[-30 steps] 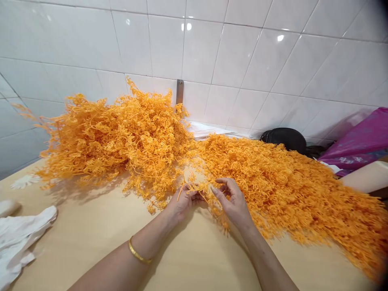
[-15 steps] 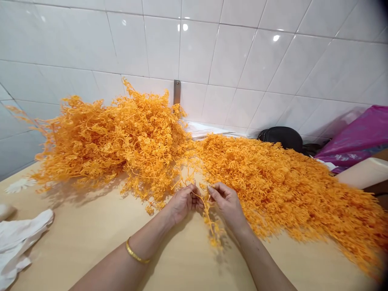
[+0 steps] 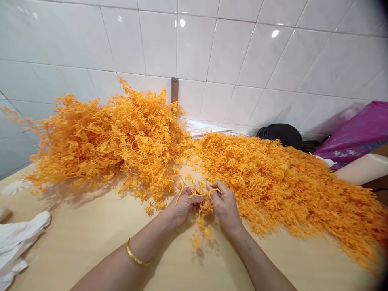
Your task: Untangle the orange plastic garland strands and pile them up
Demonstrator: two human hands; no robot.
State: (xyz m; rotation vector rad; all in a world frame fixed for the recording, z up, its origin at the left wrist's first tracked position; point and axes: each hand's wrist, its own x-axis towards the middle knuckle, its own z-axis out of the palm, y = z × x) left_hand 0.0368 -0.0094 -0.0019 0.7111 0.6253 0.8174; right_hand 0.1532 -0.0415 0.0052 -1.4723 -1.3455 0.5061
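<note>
Both hands meet over the middle of the table [image 3: 91, 242], a little in from its near edge. The left hand [image 3: 182, 207] has its fingers curled in, with thumb and fingertips pinched on one end of a thin orange sprig [image 3: 203, 205]. The right hand [image 3: 226, 207] is closed the same way on the sprig's other side, its thumb pressed against the forefinger. The sprig is stretched between the two hands, and its curly tail hangs down from them toward the near edge of the table. A gold bangle [image 3: 136, 256] sits on the left wrist.

Behind the hands lie two heaps of the same orange stuff. The left heap [image 3: 103, 137] is piled high toward the far left corner, and the right heap [image 3: 291, 182] spreads low toward the right edge, just beside the right hand. A white cloth [image 3: 16, 242] lies at the left edge. A black bag [image 3: 280, 135] and a magenta bag [image 3: 359, 135] rest at the far right, against the tiled wall [image 3: 230, 52].
</note>
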